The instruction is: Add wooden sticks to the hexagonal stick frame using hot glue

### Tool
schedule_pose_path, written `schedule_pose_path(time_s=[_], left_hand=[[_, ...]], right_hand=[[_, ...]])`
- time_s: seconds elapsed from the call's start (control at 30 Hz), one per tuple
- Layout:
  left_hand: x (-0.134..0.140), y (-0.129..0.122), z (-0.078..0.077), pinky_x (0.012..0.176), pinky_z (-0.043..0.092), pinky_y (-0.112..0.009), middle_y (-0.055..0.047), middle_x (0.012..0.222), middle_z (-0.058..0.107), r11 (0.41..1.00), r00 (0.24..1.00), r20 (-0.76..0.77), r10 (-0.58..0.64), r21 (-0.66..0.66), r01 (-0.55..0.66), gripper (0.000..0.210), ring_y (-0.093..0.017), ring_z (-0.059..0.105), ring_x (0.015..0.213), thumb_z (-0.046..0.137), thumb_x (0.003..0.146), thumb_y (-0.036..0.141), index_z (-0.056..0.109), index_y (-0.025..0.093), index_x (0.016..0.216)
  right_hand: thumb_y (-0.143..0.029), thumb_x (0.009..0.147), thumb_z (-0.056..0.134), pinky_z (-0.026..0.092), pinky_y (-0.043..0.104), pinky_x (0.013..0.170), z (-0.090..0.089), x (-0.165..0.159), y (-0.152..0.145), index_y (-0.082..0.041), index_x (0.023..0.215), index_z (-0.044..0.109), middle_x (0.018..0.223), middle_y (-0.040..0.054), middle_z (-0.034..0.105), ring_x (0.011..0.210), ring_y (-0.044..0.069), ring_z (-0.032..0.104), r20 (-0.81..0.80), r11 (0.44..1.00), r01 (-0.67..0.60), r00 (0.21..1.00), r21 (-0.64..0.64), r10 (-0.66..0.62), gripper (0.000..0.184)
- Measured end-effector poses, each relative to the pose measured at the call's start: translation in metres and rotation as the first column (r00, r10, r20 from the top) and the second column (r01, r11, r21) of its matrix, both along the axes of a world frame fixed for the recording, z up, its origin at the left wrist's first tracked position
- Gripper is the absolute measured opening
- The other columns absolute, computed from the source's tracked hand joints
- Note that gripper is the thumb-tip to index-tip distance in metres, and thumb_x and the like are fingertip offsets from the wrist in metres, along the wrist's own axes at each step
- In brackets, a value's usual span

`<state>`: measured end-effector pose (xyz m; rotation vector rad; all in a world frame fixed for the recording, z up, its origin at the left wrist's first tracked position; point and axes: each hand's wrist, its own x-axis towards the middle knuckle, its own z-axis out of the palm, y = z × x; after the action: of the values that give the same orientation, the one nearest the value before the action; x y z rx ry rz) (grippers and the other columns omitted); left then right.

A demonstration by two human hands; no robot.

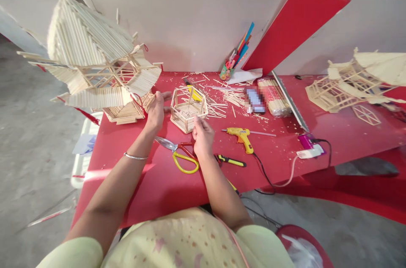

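Note:
A small hexagonal stick frame [187,111], with a slatted base, short posts and an open top rim, sits on the red table. My right hand [203,136] pinches its near right corner between thumb and fingers. On the other side my left hand [157,109] has its fingers stretched towards the frame, holding nothing; a small gap seems to separate them. Close behind that hand stands a large pagoda-like stick model [95,61] with red tassels. Scissors [180,154] with red and yellow handles lie below the frame, partly hidden by my right wrist.
A yellow glue gun [241,137] with a cord lies right of my right hand, near a yellow-black utility knife [233,161]. Loose sticks [234,97], a phone [254,101], packed sticks [274,97] and a pen holder [226,71] are behind. Another stick model [345,82] stands far right.

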<state>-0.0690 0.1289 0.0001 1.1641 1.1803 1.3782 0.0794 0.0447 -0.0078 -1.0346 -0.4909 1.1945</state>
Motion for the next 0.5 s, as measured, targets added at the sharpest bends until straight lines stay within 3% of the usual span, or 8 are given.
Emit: schedule_pose_path(time_s=[0.17, 0.27, 0.4, 0.5], left_hand=[[0.004, -0.005, 0.008, 0.065, 0.064, -0.034, -0.015, 0.139, 0.065, 0.989, 0.989, -0.021, 0.145, 0.0, -0.145, 0.073, -0.026, 0.077, 0.092, 0.038, 0.096, 0.079, 0.07, 0.021, 0.127], [0.004, -0.004, 0.007, 0.061, 0.062, -0.032, -0.016, 0.14, 0.064, 0.986, 0.986, -0.042, 0.16, -0.029, -0.162, 0.077, -0.022, 0.076, 0.083, 0.038, 0.095, 0.081, 0.069, 0.021, 0.13], [0.0, -0.002, 0.002, 0.055, 0.057, -0.029, -0.014, 0.105, 0.076, 0.988, 0.981, -0.137, 0.138, -0.052, -0.146, 0.085, -0.019, 0.071, 0.071, 0.032, 0.093, 0.085, 0.074, 0.016, 0.121], [-0.004, -0.001, 0.002, 0.056, 0.055, -0.028, -0.011, 0.084, 0.074, 0.983, 0.947, -0.27, 0.173, -0.01, -0.183, 0.084, -0.022, 0.071, 0.075, 0.028, 0.096, 0.083, 0.078, 0.017, 0.11]], right_hand=[[-0.061, 0.069, 0.085, 0.015, 0.023, 0.045, 0.001, 0.006, 0.002, -0.019, 0.09, 0.075, 0.052, -0.0118, 0.032, 0.048, 0.006, 0.024, -0.001, 0.999, 0.024, 1.0, -0.031, -0.024, 0.048], [-0.063, 0.067, 0.085, 0.014, 0.023, 0.045, 0.001, 0.01, 0.004, -0.019, 0.087, 0.074, 0.051, -0.0119, 0.033, 0.049, 0.006, 0.024, 0.006, 0.998, 0.046, 0.999, -0.042, -0.046, 0.049], [-0.063, 0.065, 0.086, 0.014, 0.023, 0.045, 0.002, 0.014, 0.007, -0.02, 0.075, 0.067, 0.051, -0.0118, 0.034, 0.048, 0.005, 0.024, 0.018, 0.997, 0.058, 0.998, -0.047, -0.057, 0.049], [-0.063, 0.064, 0.087, 0.015, 0.023, 0.044, 0.004, 0.017, 0.008, -0.019, 0.077, 0.066, 0.05, -0.0122, 0.034, 0.047, 0.005, 0.024, 0.022, 0.997, 0.063, 0.998, -0.044, -0.062, 0.05]])
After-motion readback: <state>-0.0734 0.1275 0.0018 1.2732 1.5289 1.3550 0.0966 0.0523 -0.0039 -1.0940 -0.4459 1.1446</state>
